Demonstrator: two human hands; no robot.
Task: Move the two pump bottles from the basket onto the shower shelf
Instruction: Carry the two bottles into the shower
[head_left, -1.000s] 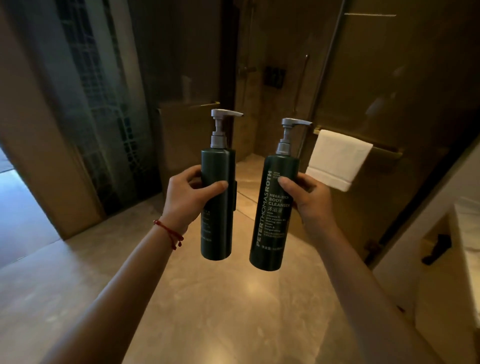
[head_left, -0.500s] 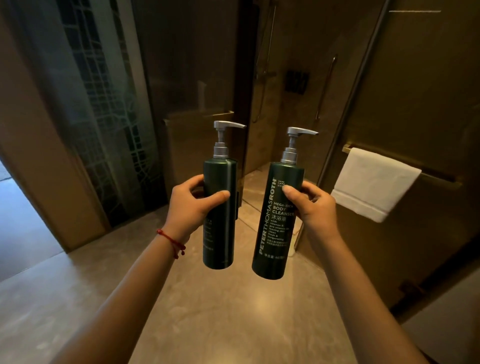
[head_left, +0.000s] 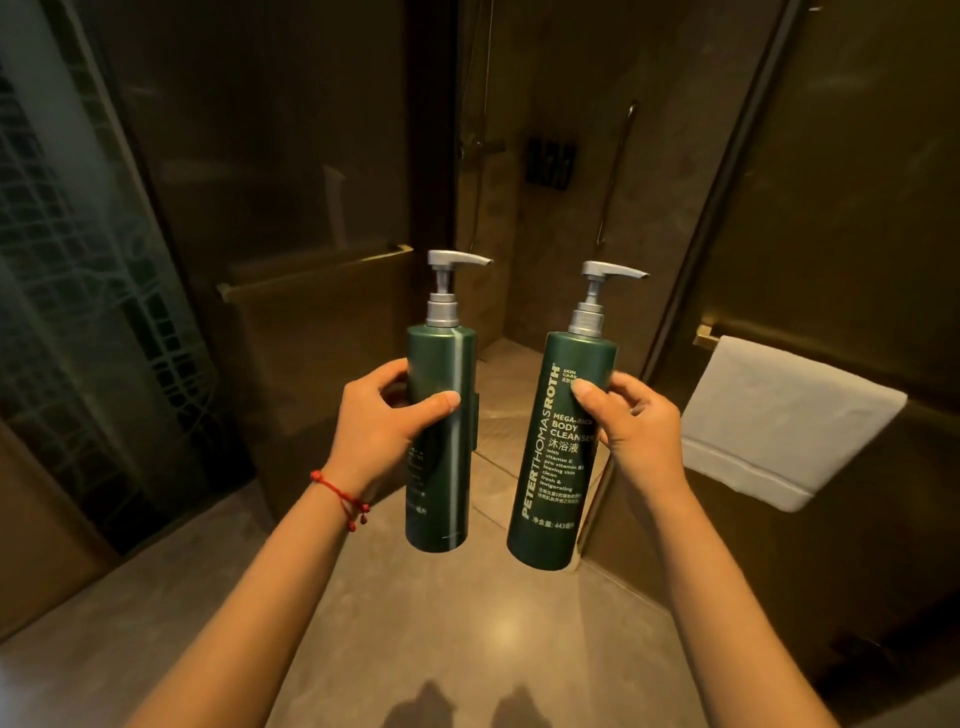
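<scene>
The left bottle (head_left: 440, 431) stands upright in the left hand (head_left: 382, 426), its grey pump above the hand and its base below the wrist line. The hand is closed round the bottle's middle, thumb across the front and fingers wrapped behind. A red cord (head_left: 340, 496) circles that wrist.

The right bottle (head_left: 561, 447), just beside the first but apart from it, leans a little with its top toward the right hand (head_left: 641, 431). That hand grips its upper half from the side, thumb pressed on the printed label, fingers curled behind. The label reads "Body Cleanser". Both pump spouts point away from the left hand, toward the right.

Past both hands is a shower opening with a dark rack (head_left: 550, 165) on its far wall. Beyond the right hand a white towel (head_left: 779, 426) hangs on a brass bar. The floor (head_left: 467, 623) lies under both forearms.
</scene>
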